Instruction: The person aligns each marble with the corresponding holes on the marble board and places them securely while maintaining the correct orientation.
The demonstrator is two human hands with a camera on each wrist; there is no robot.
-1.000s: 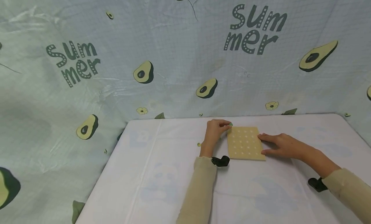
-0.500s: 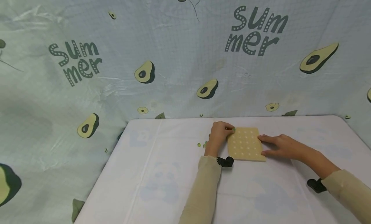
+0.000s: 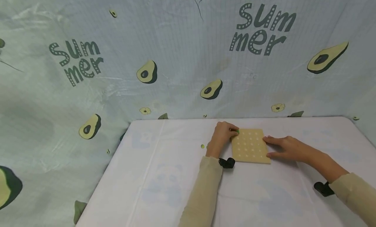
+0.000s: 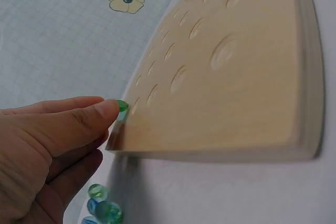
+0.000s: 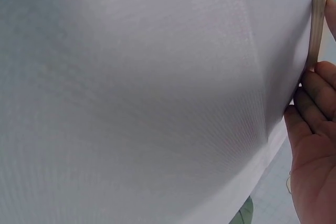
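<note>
A square light wooden board with rows of round hollows lies flat on the table. My left hand is at its far left corner and pinches a green glass marble between thumb and fingertips, just over the corner. Whether the marble touches the wood I cannot tell. My right hand touches the board's right edge with thumb and fairly straight fingers; the right wrist view shows those fingers against the board's side. Several green and blue marbles lie left of the board.
The table has a white cloth with faint prints. Behind it hangs a pale curtain with avocados and lettering. One loose green marble shows left of my left wrist; the forearm partly hides others. Each wrist wears a black camera.
My left hand has moved slightly right, bringing the marble from outside the board's corner to over it. My right hand stays at the right edge.
</note>
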